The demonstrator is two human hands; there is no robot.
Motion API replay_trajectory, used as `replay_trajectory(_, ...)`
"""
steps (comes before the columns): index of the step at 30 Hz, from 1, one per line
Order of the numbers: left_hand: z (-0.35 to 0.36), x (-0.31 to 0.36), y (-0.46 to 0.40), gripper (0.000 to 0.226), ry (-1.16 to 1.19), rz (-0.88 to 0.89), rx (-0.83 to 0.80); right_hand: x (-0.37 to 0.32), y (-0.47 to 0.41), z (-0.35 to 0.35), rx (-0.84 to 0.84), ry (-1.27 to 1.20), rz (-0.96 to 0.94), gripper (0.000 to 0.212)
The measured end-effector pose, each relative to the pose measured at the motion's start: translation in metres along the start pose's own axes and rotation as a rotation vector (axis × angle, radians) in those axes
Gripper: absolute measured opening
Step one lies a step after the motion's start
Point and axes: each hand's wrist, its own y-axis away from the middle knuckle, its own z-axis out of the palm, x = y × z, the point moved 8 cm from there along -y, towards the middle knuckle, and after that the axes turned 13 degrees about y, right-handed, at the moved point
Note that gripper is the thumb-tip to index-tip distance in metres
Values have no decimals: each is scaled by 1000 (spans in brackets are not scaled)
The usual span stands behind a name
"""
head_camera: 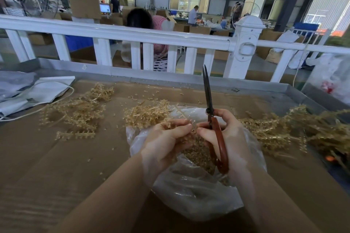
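My right hand (225, 132) grips red-handled scissors (214, 119) with the dark blades closed and pointing up and away. My left hand (166, 138) pinches a small tan plastic sprig (166, 124) just left of the scissor handles; its fingertips nearly meet my right thumb. Both hands hover over a clear plastic bag (189, 191) that holds several small tan cut pieces (197, 155). The bag lies on a cardboard-covered table (66, 166).
Piles of tan plastic branches lie at the left (79, 111), behind the bag (147, 111) and at the right (284, 128). Grey bags and a white cord (37, 91) lie far left. A white fence (170, 38) runs behind the table, with people beyond it.
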Motion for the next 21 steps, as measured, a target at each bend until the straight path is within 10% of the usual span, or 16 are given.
replay_trajectory(21, -2, 3, -1, 25, -13, 23, 96, 27, -3, 14, -71, -93, 219, 49)
